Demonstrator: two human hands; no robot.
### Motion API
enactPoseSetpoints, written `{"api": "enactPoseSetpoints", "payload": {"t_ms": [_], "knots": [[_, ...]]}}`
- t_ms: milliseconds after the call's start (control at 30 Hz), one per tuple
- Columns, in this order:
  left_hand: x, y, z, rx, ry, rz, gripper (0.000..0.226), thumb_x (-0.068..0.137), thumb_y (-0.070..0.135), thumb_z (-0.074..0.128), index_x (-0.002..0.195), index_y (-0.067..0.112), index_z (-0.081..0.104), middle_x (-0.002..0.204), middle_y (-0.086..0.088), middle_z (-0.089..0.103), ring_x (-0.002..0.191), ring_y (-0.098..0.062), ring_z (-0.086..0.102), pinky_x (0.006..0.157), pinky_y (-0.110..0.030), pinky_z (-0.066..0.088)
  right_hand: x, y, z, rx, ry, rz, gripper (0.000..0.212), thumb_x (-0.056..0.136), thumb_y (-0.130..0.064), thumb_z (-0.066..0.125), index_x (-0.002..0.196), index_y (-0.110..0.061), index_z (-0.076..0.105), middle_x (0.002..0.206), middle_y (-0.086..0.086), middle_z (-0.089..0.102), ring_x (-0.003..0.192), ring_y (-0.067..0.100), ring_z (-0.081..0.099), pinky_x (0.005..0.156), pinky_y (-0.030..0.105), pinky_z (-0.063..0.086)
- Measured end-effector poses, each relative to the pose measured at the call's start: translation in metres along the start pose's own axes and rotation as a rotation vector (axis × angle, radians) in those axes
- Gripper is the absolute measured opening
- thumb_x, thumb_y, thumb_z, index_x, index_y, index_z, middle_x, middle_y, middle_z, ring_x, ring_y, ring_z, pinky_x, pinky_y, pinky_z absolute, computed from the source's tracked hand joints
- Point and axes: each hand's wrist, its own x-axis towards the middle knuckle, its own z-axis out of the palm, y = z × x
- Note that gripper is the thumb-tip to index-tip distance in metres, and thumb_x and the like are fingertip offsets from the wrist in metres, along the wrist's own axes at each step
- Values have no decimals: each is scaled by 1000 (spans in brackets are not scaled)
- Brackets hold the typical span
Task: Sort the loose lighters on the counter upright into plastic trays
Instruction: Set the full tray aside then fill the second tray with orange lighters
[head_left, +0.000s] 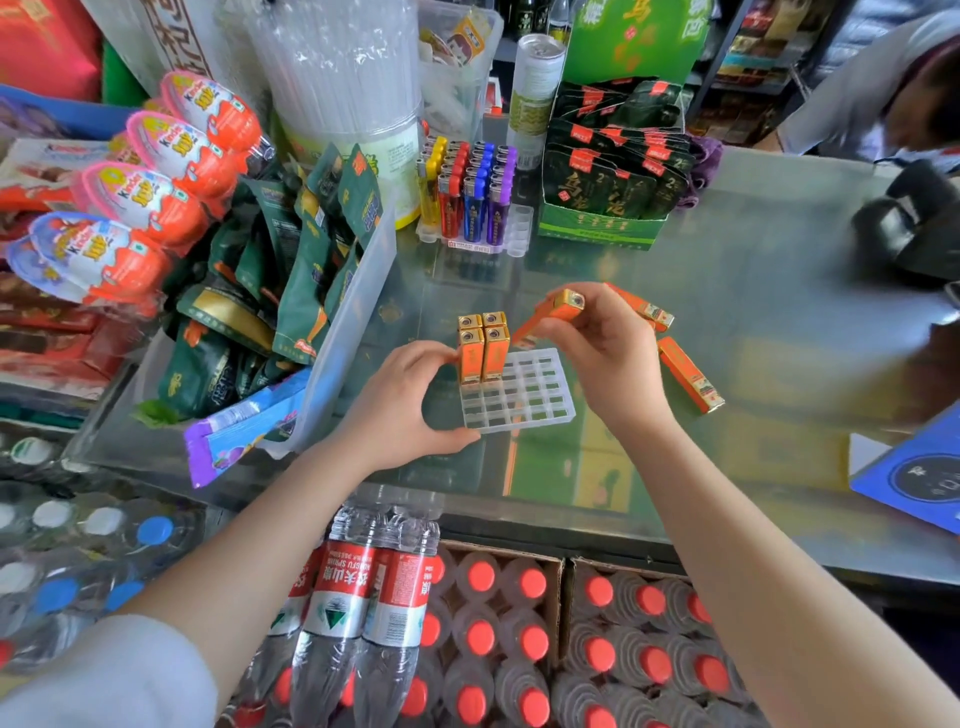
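A clear plastic tray (524, 397) with a grid of slots lies on the glass counter in front of me. Several orange lighters (483, 351) stand upright in its far left corner. My left hand (410, 410) grips the tray's left edge, thumb at the front corner and fingertips touching the standing lighters. My right hand (597, 345) holds one orange lighter (553, 312) tilted above the tray's far right side. Two more loose orange lighters lie on the counter, one (688, 374) right of my right hand and one (644, 309) partly hidden behind it.
A second tray of coloured lighters (467, 195) stands at the back. A clear bin of green snack packets (358, 291) sits left, a green display box (608, 228) behind. Another person's dark sleeve (904, 223) reaches in at right. Water bottles (483, 623) stand below the counter.
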Motion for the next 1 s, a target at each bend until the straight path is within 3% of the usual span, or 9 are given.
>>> {"api": "enactPoseSetpoints", "payload": {"t_ms": [167, 233, 333, 467, 767, 900, 1000], "knots": [[-10, 7, 6, 2, 24, -55, 76, 59, 52, 71, 121, 15, 47, 123, 3, 43, 115, -9, 35, 95, -20, 24, -28, -12, -3, 98, -71, 12, 18, 85, -7, 60, 88, -25, 57, 66, -18, 65, 63, -2, 60, 61, 14, 48], [-15, 10, 8, 2, 58, -57, 72, 59, 48, 74, 117, 14, 49, 120, 2, 45, 113, -11, 37, 92, -18, 24, -37, -14, 2, 73, -81, 32, 19, 84, -5, 60, 90, -23, 56, 65, -18, 64, 60, 1, 62, 59, 19, 51], [-21, 14, 10, 10, 85, -64, 69, 61, 42, 77, 116, 12, 49, 120, -1, 46, 112, -15, 39, 88, -15, 23, -46, -18, 15, -21, -92, 40, 28, 82, -4, 58, 96, -26, 51, 67, -18, 60, 54, 9, 63, 55, 28, 54], [-25, 15, 11, 26, 59, -80, 70, 64, 45, 75, 120, 14, 45, 123, 0, 44, 116, -14, 37, 88, -15, 23, -49, -22, 26, -114, -25, 103, 18, 81, -16, 65, 93, -22, 54, 69, -7, 61, 48, 7, 62, 51, 29, 55], [-26, 15, 10, -37, 41, -97, 68, 63, 47, 73, 118, 17, 47, 122, 2, 46, 116, -14, 39, 96, -26, 31, -34, -34, 34, -351, 23, 185, 33, 74, -40, 71, 83, -14, 52, 62, -3, 56, 57, 18, 60, 51, 30, 49], [-26, 13, 10, -26, 32, -101, 68, 64, 48, 72, 119, 18, 46, 124, 3, 45, 117, -13, 38, 96, -26, 29, -33, -37, 38, -504, 24, 127, 39, 75, -43, 69, 80, -12, 46, 60, -4, 52, 54, 19, 53, 44, 26, 39], [-26, 14, 10, -14, 27, -108, 69, 64, 49, 71, 120, 18, 45, 126, 3, 44, 118, -13, 37, 96, -26, 29, -34, -40, 40, -618, -1, 50, 43, 76, -47, 67, 80, -14, 39, 66, 4, 59, 56, 25, 56, 47, 29, 41]]}}
